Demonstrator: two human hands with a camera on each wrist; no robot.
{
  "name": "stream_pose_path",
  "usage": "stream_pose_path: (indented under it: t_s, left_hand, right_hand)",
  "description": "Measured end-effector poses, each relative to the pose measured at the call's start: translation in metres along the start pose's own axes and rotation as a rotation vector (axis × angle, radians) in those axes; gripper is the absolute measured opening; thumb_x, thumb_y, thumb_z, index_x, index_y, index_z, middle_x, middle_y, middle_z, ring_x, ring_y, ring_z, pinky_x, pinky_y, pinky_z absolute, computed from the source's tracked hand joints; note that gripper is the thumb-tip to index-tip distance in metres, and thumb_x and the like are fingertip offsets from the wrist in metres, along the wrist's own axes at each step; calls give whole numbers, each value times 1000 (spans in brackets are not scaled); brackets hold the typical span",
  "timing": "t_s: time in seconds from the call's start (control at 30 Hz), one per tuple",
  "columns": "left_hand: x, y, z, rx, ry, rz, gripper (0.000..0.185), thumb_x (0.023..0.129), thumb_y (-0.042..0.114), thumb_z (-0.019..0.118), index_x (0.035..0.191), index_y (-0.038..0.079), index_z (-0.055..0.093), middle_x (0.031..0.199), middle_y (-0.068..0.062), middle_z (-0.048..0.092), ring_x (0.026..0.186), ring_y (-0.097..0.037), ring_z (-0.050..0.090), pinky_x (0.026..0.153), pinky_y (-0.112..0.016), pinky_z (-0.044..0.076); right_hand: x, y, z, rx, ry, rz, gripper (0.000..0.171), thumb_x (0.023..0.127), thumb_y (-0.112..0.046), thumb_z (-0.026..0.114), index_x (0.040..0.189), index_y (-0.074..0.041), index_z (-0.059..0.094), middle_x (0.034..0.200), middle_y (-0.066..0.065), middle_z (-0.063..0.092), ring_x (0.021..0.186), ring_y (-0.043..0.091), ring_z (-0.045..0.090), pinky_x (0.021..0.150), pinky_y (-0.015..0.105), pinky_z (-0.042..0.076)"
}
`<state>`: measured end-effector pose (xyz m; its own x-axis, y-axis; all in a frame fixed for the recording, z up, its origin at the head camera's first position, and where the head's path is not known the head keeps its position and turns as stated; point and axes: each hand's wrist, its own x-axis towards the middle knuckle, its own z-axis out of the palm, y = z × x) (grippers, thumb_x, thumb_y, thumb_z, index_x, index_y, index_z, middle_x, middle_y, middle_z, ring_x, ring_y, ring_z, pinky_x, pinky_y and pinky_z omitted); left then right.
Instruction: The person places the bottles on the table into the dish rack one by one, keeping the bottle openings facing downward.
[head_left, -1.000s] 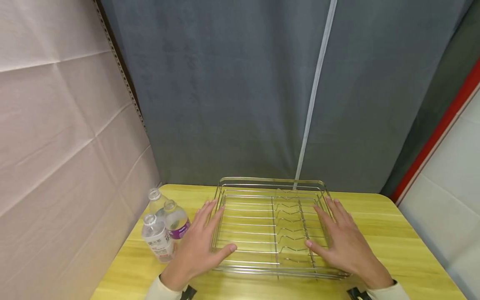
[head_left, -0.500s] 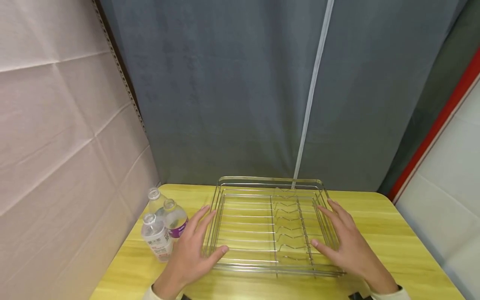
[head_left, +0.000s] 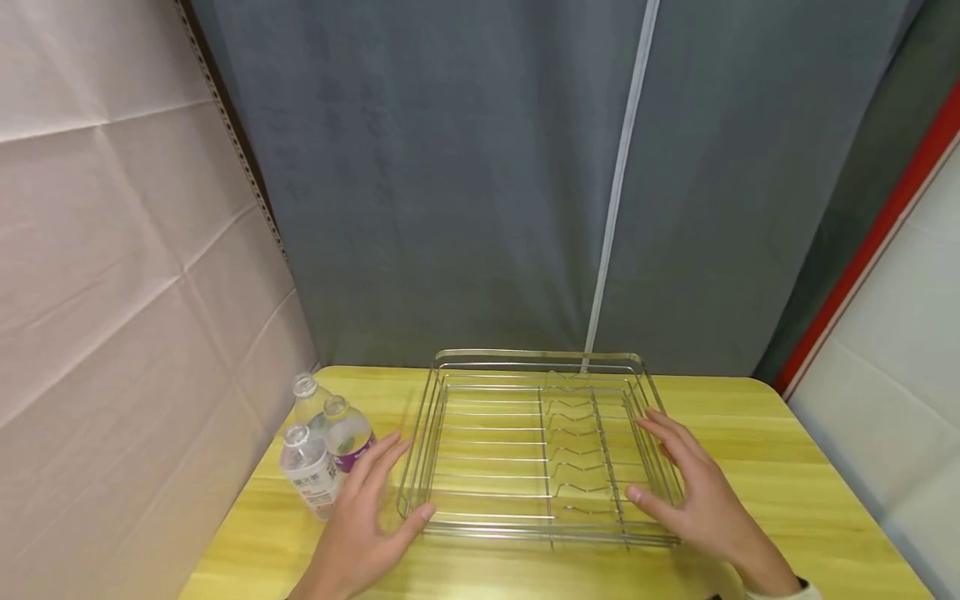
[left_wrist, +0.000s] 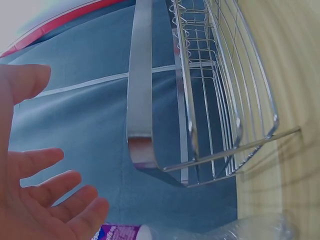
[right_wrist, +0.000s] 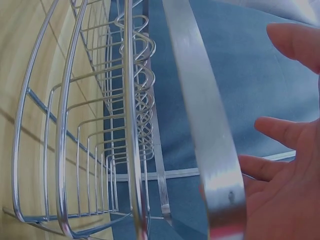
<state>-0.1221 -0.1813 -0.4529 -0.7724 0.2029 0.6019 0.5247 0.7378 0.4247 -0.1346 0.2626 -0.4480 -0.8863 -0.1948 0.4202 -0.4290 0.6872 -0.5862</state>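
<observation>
From the head view, a wire dish rack (head_left: 536, 450) sits flat on the yellow table (head_left: 757, 492), toward its far edge and near the grey curtain (head_left: 465, 183). The left hand (head_left: 360, 521) lies beside the rack's left side with its fingers straight and spread, the thumb tip at or just beside the near left corner; whether it presses the wire I cannot tell. The right hand (head_left: 693, 492) lies along the right side, fingers relaxed and open over the rim, holding nothing. Three clear plastic bottles (head_left: 322, 446) stand in a cluster just left of the left hand. In the left wrist view, the left hand (left_wrist: 35, 200) shows an open palm with loosely parted fingers, apart from the rack's flat rim band (left_wrist: 140, 85). In the right wrist view, the right hand (right_wrist: 285, 190) is likewise open, close behind the rim band (right_wrist: 200, 110), with the wavy plate dividers (right_wrist: 137, 75) beyond. The rack looks light, stiff and smooth, so probably a little slippery; the flat bands on its two short sides seem the best places to take hold, one hand on each.
</observation>
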Motion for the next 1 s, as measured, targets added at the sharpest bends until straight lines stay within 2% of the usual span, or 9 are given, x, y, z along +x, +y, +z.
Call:
stream_pose_path:
  t_s: [0.07,0.17,0.27,0.4,0.6,0.73,0.83,0.93,1.0]
  left_hand:
    - [-4,-1,0,-7,18,-14,88,82,32,91,158,22,49,160,-5,50,142,-35,53,108,-64,51]
    - [-11,-2,-2,-6,43,-46,85,82,30,91,156,23,51,157,-2,53,138,-30,56,104,-59,56]
    - [-18,-4,-3,-27,75,-77,80,81,24,92,152,19,56,152,-1,57,131,-22,60,102,-36,59]
    - [-25,-10,-6,-83,137,-103,74,79,13,92,146,11,61,144,-7,63,126,-8,61,103,-8,49]
    - [-33,-17,-9,-93,242,-193,68,77,4,92,139,7,65,133,-7,67,111,4,63,94,-9,55]
    - [-36,-23,-12,-126,351,-261,60,76,-4,90,132,2,68,122,-9,70,106,4,65,88,-10,58]
    - [-38,-29,-14,-160,461,-293,54,75,-11,87,125,-3,70,114,-9,69,106,2,64,84,-8,58]
    - [-41,-38,-15,-173,551,-335,52,73,-15,86,122,-6,70,109,-3,67,104,0,63,80,-5,57]
    - [-41,-43,-16,-189,580,-379,51,74,-15,85,123,-6,69,110,2,65,105,-2,63,80,-4,56]
  right_hand:
    - [0,-1,0,27,0,-6,86,90,-26,86,162,-32,40,170,9,36,150,-8,28,108,-1,29]
    - [-1,-3,0,44,-2,3,84,90,-25,86,161,-31,41,168,10,39,145,-15,28,107,1,34]
    - [-1,-4,0,67,-15,14,81,91,-25,85,160,-30,42,166,10,41,142,-17,31,106,4,40]
    - [-2,-5,0,98,-27,14,79,92,-23,85,159,-28,43,165,8,42,141,-20,31,105,6,45]
    - [-3,-3,-2,115,3,-1,79,91,-15,85,158,-27,45,162,11,45,141,-19,33,103,6,47]
    - [-4,1,-5,115,26,2,79,91,-12,85,158,-26,46,161,7,46,140,-20,34,102,4,46]
    - [-4,3,-7,113,35,16,77,91,-14,84,157,-26,47,159,3,47,139,-19,36,102,3,45]
    - [-5,4,-10,108,40,47,74,92,-17,84,156,-27,47,156,4,50,137,-20,37,101,2,45]
    - [-5,5,-11,95,42,70,73,93,-19,84,156,-27,48,154,5,51,134,-22,37,100,1,44]
